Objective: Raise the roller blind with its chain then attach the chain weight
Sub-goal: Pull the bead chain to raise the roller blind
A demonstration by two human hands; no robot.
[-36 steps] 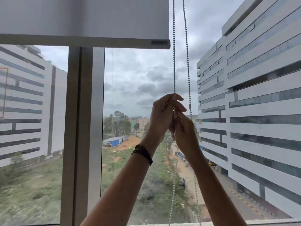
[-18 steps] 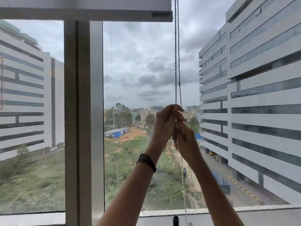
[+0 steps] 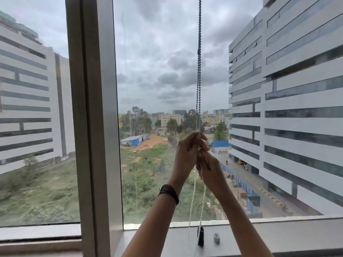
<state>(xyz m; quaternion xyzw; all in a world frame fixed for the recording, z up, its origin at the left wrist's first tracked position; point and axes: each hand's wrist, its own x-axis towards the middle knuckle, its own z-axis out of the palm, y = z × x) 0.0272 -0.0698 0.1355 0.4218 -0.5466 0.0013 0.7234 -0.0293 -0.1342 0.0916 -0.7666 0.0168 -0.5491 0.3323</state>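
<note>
A beaded chain point(image 3: 199, 75) hangs down the window glass as two strands close together, with a small connector on it high up. Both hands meet on it at mid-height. My left hand point(image 3: 186, 154) pinches the chain between fingertips, and my right hand point(image 3: 210, 168) grips it just below. Under the hands the two white strands point(image 3: 193, 201) drop toward the sill. A black chain weight point(image 3: 200, 236) hangs or rests at the sill on one strand. A small grey piece point(image 3: 216, 238) stands beside it. The blind itself is out of view above.
A thick grey window mullion point(image 3: 92, 127) stands left of the hands. The grey sill point(image 3: 278, 236) runs along the bottom. Through the glass are office buildings, a green plot and a road.
The blind's bottom bar rose and has left the view at the top. My hands moved downward on the chain, and the view tilted down so the sill and black weight now show.
</note>
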